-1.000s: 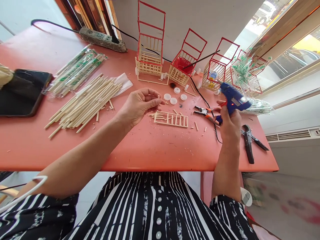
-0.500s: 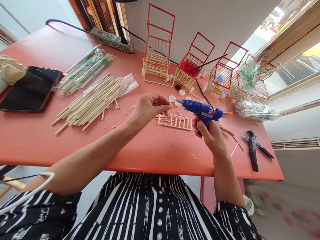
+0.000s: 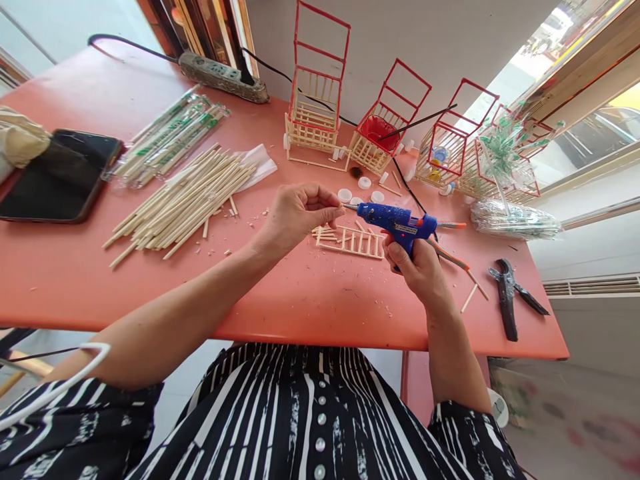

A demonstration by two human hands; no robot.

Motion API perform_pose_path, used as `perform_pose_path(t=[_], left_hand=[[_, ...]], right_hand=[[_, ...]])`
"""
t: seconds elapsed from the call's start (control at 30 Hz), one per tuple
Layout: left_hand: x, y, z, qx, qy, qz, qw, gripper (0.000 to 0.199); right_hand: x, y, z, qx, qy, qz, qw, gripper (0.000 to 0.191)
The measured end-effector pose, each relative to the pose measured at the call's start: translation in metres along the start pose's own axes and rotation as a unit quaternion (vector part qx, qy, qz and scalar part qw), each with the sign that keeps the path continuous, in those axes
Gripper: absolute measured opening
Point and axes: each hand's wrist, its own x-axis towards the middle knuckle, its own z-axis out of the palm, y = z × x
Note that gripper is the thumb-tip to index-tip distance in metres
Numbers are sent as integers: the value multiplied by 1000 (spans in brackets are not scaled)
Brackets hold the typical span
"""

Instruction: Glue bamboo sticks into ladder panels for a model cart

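Note:
My right hand (image 3: 415,267) is wrapped round the handle of a blue glue gun (image 3: 395,220), whose metal nozzle points left. The nozzle tip is at the fingertips of my left hand (image 3: 307,210). Those fingers are pinched on something small, mostly hidden, perhaps a short piece of stick. Below the nozzle, a small ladder-like frame of pale sticks (image 3: 355,243) lies flat on the red table (image 3: 300,307), with short cut sticks (image 3: 325,234) at its left end. White round caps (image 3: 345,195) lie just behind the nozzle.
Loose sticks (image 3: 185,200), wrapped sticks (image 3: 170,140) and a black phone (image 3: 60,177) lie left. A power strip (image 3: 223,77) sits behind. Red-and-pale stick chairs (image 3: 315,130) stand along the wall, one holding a red container (image 3: 377,133). Black-handled cutters (image 3: 507,300) lie right.
The glue gun in my right hand has moved slightly left and down, bringing its nozzle to my left fingertips. My left hand has hardly moved and stays pinched.

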Motion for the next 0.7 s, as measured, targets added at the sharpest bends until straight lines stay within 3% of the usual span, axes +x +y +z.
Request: perform_pose_path(t=[0.7], left_hand=[[1, 0, 0, 21, -8, 22, 1000, 25]], right_hand=[[0, 2, 0, 11, -12, -12, 1000, 44]])
